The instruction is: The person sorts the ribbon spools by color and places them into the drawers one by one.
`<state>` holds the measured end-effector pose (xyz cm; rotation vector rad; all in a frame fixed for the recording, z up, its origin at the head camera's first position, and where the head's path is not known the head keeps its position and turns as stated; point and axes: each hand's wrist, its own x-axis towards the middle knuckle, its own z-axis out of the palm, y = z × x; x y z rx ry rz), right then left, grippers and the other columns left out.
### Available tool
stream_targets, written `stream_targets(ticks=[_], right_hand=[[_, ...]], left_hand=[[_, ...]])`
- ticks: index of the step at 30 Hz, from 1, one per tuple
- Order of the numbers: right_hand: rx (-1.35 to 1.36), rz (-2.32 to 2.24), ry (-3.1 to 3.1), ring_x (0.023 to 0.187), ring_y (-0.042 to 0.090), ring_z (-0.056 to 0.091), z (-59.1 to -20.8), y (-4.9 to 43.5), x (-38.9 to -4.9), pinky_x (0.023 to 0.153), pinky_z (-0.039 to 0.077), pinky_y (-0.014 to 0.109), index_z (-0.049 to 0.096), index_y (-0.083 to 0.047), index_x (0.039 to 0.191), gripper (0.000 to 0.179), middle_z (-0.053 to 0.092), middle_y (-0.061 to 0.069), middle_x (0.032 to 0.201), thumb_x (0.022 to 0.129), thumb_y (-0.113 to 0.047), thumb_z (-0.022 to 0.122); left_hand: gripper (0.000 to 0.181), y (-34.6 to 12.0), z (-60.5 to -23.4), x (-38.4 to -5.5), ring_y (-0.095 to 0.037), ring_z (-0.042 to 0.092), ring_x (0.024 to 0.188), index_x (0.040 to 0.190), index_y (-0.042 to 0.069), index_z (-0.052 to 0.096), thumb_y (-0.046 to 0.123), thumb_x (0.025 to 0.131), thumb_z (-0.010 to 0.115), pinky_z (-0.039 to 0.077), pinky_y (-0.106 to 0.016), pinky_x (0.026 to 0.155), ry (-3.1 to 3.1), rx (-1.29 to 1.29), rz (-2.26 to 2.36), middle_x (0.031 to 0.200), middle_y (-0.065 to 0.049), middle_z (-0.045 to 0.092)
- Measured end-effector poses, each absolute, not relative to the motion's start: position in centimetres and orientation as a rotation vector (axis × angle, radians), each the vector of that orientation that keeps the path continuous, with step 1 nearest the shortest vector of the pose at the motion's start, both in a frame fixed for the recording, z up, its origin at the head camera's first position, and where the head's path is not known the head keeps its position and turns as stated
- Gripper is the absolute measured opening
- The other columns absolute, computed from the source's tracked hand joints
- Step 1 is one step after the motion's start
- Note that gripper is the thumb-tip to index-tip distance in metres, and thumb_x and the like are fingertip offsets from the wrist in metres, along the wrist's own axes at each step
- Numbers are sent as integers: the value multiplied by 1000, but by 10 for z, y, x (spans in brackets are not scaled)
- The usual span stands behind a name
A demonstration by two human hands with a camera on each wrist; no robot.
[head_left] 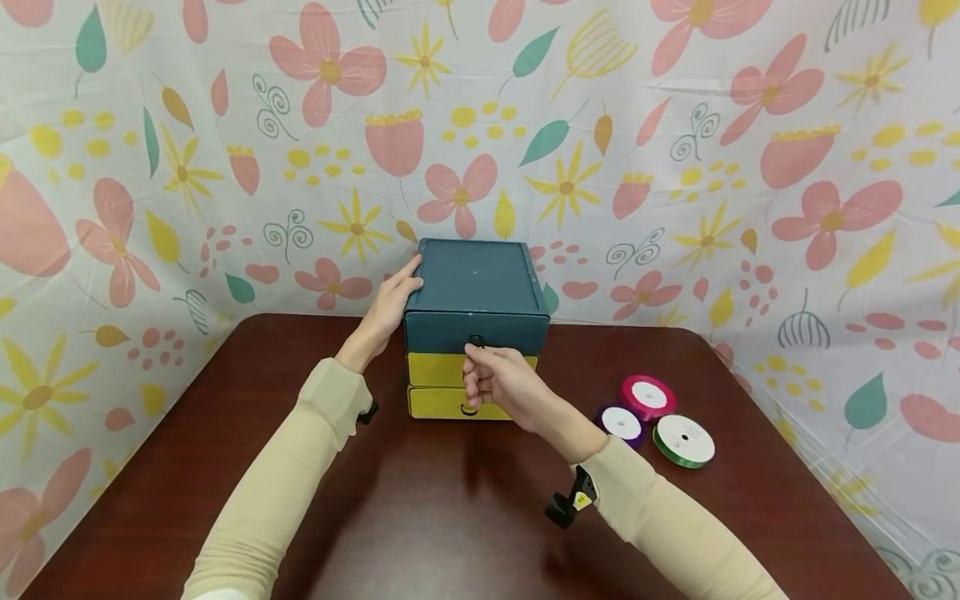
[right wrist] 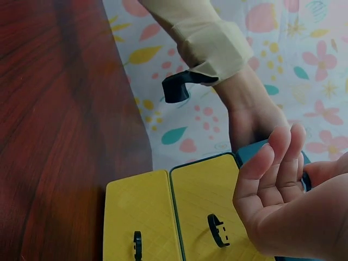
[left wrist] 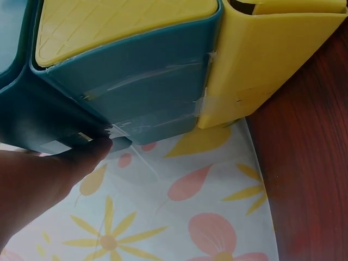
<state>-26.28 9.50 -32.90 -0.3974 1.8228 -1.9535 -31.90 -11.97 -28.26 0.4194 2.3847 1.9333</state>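
Note:
A small stacked drawer unit (head_left: pixel 480 275) stands on the table, with a dark teal top drawer (head_left: pixel 438 332) above two yellow drawers (head_left: pixel 435 371). My left hand (head_left: pixel 384 310) rests against the unit's left side near the top, fingers extended. In the left wrist view, part of that hand (left wrist: pixel 49 176) touches the teal casing (left wrist: pixel 147 87), which has clear tape on it. My right hand (head_left: pixel 513 385) pinches the black handle (head_left: pixel 476 340) of the top drawer between thumb and index finger. Its other fingers (right wrist: pixel 256 163) are loosely curled before the yellow fronts, whose black loop handles (right wrist: pixel 216 231) show.
To the right of the unit lie three ribbon spools: pink (head_left: pixel 648 396), purple (head_left: pixel 621 423) and green (head_left: pixel 684 442). The brown table (head_left: pixel 420 517) meets a flower-printed cloth (head_left: pixel 675 167) behind and at the sides.

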Motion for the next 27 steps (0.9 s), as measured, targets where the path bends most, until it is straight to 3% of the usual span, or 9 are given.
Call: stream_targets(ticks=[27], right_hand=[[-416, -1950, 1786, 59, 11, 54, -329, 98, -251, 65, 51, 26, 56, -8, 84, 34, 57, -2, 62, 101, -35, 47]], left_hand=[[54, -121, -284, -319, -21, 10, 152, 156, 23, 17, 25, 104, 33, 16, -45, 122, 2381, 427, 1946, 164, 1, 11]])
